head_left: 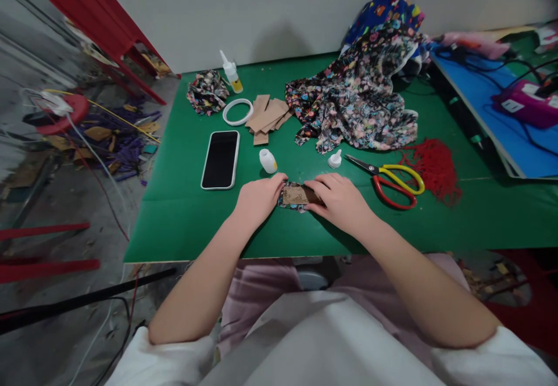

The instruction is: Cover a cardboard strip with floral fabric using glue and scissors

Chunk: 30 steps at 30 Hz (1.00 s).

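Between my two hands, a small brown cardboard strip [295, 195] lies on a piece of dark floral fabric [298, 207] at the front of the green table. My left hand [260, 199] pinches the left end of the fabric. My right hand [340, 201] grips the right end, its fingers over the strip's darker part. Just beyond my left hand is an uncapped white glue bottle [268, 161]. A white nozzle cap [335, 159] stands beyond my right hand. Scissors with yellow and red handles [394, 184] lie to the right, blades pointing left.
A phone [220, 160] lies at left on the green table [174, 223]. Behind are a white ring [238, 112], cardboard strips [267, 117], another glue bottle [232, 75] and floral fabric [361, 95]. Red threads [433, 168] and a blue board [505, 113] with cables are at right.
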Tool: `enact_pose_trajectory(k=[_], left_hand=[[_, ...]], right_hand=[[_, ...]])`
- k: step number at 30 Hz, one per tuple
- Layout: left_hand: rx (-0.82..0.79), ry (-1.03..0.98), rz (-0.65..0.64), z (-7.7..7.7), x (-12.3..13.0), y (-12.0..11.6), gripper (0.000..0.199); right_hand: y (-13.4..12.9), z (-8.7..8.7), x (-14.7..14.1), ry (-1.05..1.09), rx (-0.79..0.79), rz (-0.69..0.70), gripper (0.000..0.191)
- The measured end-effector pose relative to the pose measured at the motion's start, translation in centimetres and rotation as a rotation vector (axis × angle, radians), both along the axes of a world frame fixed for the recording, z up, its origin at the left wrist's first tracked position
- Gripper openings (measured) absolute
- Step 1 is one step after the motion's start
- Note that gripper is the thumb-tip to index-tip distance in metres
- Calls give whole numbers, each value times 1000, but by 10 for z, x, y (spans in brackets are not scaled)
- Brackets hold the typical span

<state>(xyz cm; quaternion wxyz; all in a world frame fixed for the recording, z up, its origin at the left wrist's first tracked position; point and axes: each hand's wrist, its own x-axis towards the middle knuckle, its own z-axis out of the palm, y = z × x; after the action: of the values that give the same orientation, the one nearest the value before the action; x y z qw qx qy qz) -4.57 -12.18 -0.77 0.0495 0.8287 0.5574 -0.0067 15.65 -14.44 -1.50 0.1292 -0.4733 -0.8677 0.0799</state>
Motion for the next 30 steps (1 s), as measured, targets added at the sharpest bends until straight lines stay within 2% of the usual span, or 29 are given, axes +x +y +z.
enact_pose_trajectory(k=[4,7,9,12,15,18,23,30], left_hand=[[6,1,17,2,1,-3,26],[137,-86,26,5,1,-21,26],[224,-182,-56,4,3,-39,25],[218,-276,-229,-3,9,-67,26],[188,-281,-262,-12,16,-82,28],[185,-282,-244,-16,19,-84,29],[210,-260,-203,-14,17,-85,29],[131,-334,-188,-12,17,-85,28]], right_hand=[[1,-2,-1,10,2,21,39],[1,-2,-1,13,-6,21,38],[1,-2,-1,18,-9,20,38],[1,-2,-1,24,-5,19,37],[0,-2,-1,29,-3,16,37],[0,-2,-1,26,-7,11,38],[1,-3,-2,19,-14,1,39],[1,-4,-2,16,5,-9,40]])
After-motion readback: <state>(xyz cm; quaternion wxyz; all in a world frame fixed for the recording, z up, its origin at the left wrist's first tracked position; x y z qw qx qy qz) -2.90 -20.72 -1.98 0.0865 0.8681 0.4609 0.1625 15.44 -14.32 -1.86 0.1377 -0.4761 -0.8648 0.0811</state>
